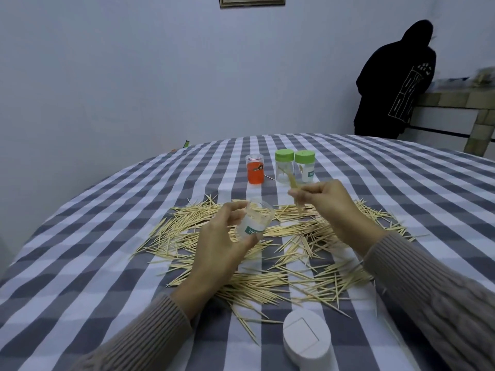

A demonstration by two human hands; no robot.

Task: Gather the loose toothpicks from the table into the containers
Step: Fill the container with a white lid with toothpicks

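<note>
White lid [306, 337] lies nearest on the desk [80, 263]. Most toothpicks [281, 263] remain scattered, so the task looks early. Left hand [217, 253] holds an open clear container [254, 222]; right hand [340, 207] pinches a small bundle [294, 194] above it. Three containers [284, 170] stand behind.

Frame centre: loose toothpicks [267, 253] spread on table [80, 263].
Behind them: three containers [284, 170] in a row.
Lower centre: lid [305, 336].
</note>
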